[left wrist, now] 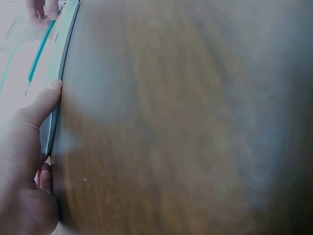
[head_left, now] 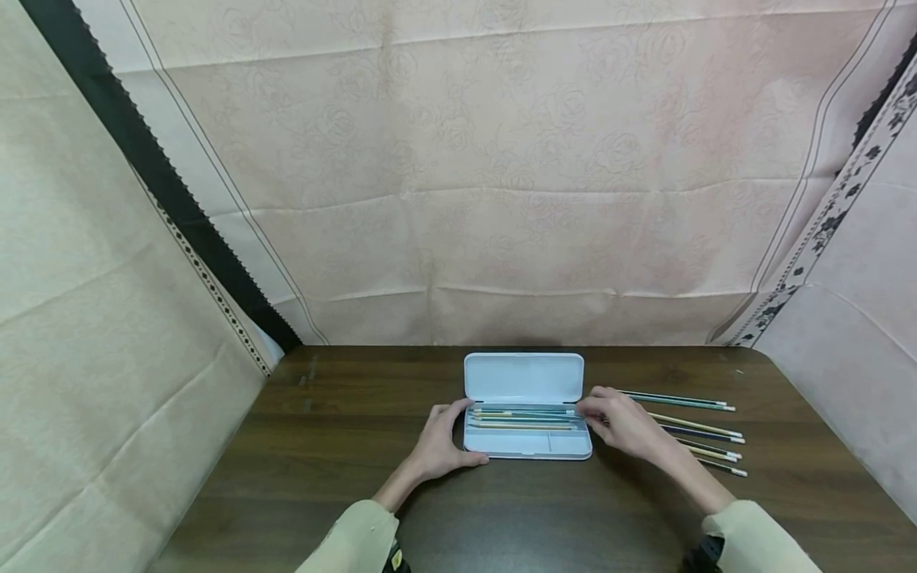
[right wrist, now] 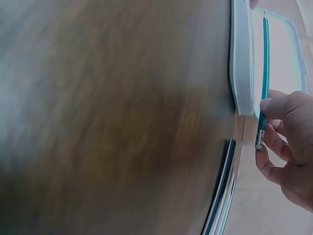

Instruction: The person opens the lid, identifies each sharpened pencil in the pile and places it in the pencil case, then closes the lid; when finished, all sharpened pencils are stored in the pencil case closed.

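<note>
An open pale blue pencil case [head_left: 524,377] lies on the table with its lid raised at the back. Several pencils [head_left: 521,426] lie lengthwise in its tray. My left hand [head_left: 438,446] grips the left end of the case, its thumb on the front edge and its fingers towards the back corner. Over the right end of the tray, my right hand [head_left: 622,420] pinches a teal pencil [right wrist: 265,63] near its eraser end; the sharpened tip points left, along the case. The right wrist view shows this pencil above the case rim.
Several loose pencils [head_left: 698,430] lie to the right of the case, partly behind the right forearm, their eraser ends pointing right. Brown wood-grain table [head_left: 344,430] surrounds the case. Pale patterned cloth [head_left: 516,183] hangs at the back and both sides.
</note>
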Tool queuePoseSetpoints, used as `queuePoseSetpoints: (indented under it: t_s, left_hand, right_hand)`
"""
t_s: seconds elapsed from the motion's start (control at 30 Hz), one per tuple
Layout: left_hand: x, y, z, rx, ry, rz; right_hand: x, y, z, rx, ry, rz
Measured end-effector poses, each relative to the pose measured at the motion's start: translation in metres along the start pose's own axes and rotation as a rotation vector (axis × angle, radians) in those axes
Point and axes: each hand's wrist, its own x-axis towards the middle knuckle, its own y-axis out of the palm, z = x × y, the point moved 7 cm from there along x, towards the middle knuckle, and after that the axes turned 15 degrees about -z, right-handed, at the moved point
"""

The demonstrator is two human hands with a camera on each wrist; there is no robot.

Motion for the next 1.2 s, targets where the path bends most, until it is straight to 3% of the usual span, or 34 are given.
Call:
queuePoseSetpoints:
  t_s: [1.2]
  left_hand:
    - [0.001, 0.000, 0.001, 0.004, 0.008, -0.004]
  right_hand:
    - [0.022, 0.034, 0.022, 0.033, 0.008, 0.069]
